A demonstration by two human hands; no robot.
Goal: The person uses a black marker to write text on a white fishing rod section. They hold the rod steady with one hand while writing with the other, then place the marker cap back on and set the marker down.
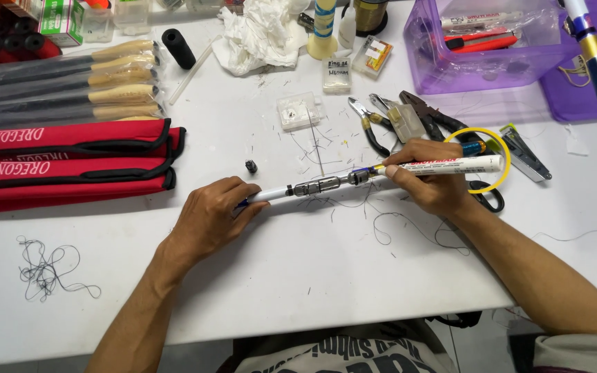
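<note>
- Far left on the table [298,276]: red sleeves [70,162] and bagged rods with cork handles [115,79], laid parallel, well apart from the hands.
- Near left: a loose tangle of dark thread [50,273].
- Left hand [212,217]: its grip is closed over the white end of the rod section [312,186], pressing it down on the table, seemingly to keep it from rolling.
- Centre: the rod section lies across the table between the hands, its metal seat bare; a small black cap [251,166] sits just beyond it, thread clippings around.
- Right hand [430,183]: its grip is closed on a white marker [450,166], pen-like, tip touching the rod's blue wrapped part.
- Right, far: pliers [371,124] and a yellow ring [492,155] near the right hand; a purple box [426,69] beyond them.
</note>
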